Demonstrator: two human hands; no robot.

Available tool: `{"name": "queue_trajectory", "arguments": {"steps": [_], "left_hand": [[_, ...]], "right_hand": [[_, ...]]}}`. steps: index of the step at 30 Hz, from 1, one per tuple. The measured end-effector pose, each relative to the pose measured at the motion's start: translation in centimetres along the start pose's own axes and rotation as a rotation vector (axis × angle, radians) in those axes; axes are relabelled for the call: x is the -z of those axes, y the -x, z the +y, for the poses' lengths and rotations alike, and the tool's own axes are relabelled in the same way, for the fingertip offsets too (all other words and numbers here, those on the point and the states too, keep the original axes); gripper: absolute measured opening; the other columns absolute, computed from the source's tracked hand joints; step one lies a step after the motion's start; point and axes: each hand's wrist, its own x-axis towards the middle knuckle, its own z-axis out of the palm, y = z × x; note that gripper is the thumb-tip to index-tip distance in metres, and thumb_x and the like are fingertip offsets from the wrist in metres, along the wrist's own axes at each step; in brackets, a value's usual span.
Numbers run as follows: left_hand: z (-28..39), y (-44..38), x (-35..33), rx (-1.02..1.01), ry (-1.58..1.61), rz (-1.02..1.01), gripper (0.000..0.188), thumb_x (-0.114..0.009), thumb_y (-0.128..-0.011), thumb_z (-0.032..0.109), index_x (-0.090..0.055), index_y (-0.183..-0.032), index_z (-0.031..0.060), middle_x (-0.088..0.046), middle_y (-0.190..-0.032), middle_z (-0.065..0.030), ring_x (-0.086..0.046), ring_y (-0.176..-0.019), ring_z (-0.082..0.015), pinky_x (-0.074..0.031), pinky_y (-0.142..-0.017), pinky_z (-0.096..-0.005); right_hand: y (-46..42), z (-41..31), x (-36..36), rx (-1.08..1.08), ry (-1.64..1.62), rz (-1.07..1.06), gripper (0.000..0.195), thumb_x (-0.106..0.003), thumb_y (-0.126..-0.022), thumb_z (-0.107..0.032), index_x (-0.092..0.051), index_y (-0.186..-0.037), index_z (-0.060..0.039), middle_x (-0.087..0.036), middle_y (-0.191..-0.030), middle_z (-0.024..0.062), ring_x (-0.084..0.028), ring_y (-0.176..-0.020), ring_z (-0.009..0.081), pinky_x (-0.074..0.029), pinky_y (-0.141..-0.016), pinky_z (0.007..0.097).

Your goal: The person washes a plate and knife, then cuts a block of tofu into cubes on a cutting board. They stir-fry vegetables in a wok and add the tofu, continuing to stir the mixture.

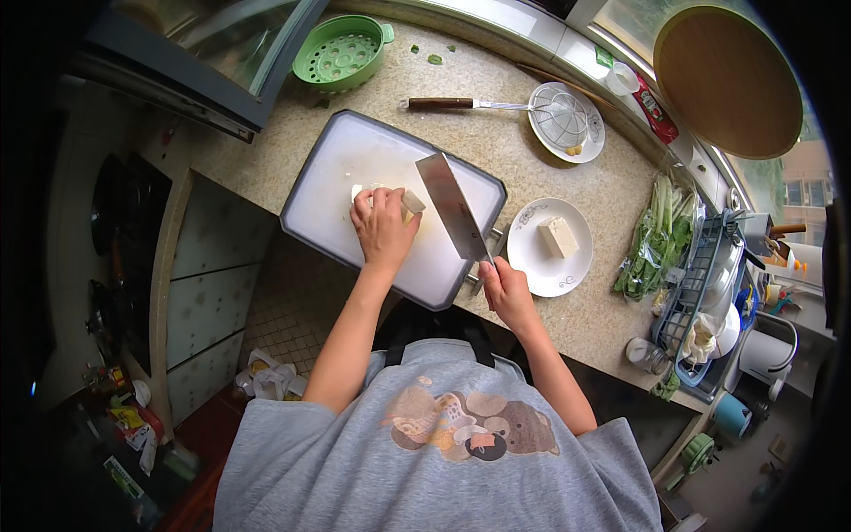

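My right hand (510,296) grips the handle of a Chinese cleaver (452,209), whose broad blade slants over the right part of a white cutting board (332,156) with a dark rim. On the board, my left hand (384,229) curls over pale pieces of what looks like tofu (413,201), its fingers covering most of them. The blade is apart from the pieces. Right of the board, a white plate (532,266) bears another pale block of tofu (558,238).
A slotted skimmer, its wire strainer (560,118) on a small plate (588,151), lies behind the board. Near the back left stands a green colander (342,56). Bagged leafy greens (658,233) and a blue dish rack (691,306) are at right. An open window sash (266,73) overhangs the left.
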Motion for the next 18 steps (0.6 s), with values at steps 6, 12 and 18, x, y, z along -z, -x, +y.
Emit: {"name": "queue_trajectory", "arguments": {"steps": [6, 12, 18], "left_hand": [[-6.3, 0.7, 1.2, 0.170, 0.536, 0.146, 0.027, -0.056, -0.080, 0.001, -0.059, -0.107, 0.0011, -0.057, -0.109, -0.0094, -0.057, -0.095, -0.0254, -0.046, -0.078, -0.0342], [-6.6, -1.5, 2.4, 0.265, 0.725, 0.248, 0.023, -0.051, -0.084, 0.001, -0.062, -0.104, 0.0018, -0.061, -0.097, -0.0079, -0.060, -0.082, -0.0142, -0.046, -0.063, -0.0255], [-6.2, -6.1, 4.1, 0.009, 0.754, -0.173, 0.018, -0.059, -0.084, 0.016, -0.066, -0.097, 0.0046, -0.064, -0.092, -0.0034, -0.057, -0.083, -0.0119, -0.042, -0.071, -0.0251]], "right_hand": [[-2.3, 0.7, -1.9, -0.151, -0.373, -0.409, 0.040, -0.033, -0.097, -0.037, -0.048, -0.080, -0.0040, -0.044, -0.052, 0.0013, -0.042, -0.041, 0.0093, -0.036, -0.039, 0.0223], [-3.1, 2.6, -3.5, -0.223, -0.474, -0.428, 0.040, -0.038, -0.096, -0.037, -0.049, -0.077, -0.0036, -0.044, -0.049, 0.0016, -0.044, -0.038, 0.0091, -0.034, -0.038, 0.0227], [-1.4, 0.6, -3.2, 0.197, 0.320, -0.131, 0.036, -0.053, -0.086, -0.038, -0.058, -0.076, -0.0029, -0.056, -0.061, 0.0156, -0.057, -0.057, 0.0312, -0.045, -0.054, 0.0402]]}}
